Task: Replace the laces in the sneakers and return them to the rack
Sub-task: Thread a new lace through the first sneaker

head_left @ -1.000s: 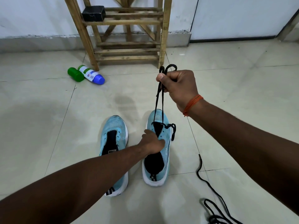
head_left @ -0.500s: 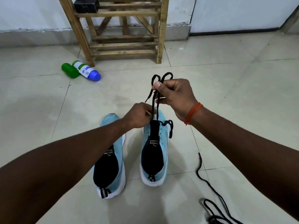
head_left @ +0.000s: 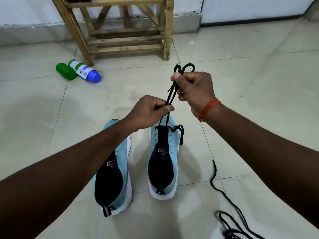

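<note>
Two light-blue sneakers stand side by side on the tiled floor, toes pointing away: the left sneaker [head_left: 119,163] partly under my left forearm, the right sneaker [head_left: 172,152] beside it. A black lace [head_left: 170,96] rises from the right sneaker's front eyelets. My left hand [head_left: 148,112] pinches both strands just above the shoe. Higher up, my right hand [head_left: 195,90] grips the same strands, and their ends loop out above its fist. The wooden rack [head_left: 124,30] stands against the far wall.
A second black lace [head_left: 222,192] lies loose on the floor at the lower right. A green bottle [head_left: 65,71] and a white bottle with a blue cap [head_left: 86,71] lie by the rack's left leg.
My left hand rose from the right sneaker's tongue and took hold of the lace strands. My right hand came lower and nearer with the lace. The view tilted down.
</note>
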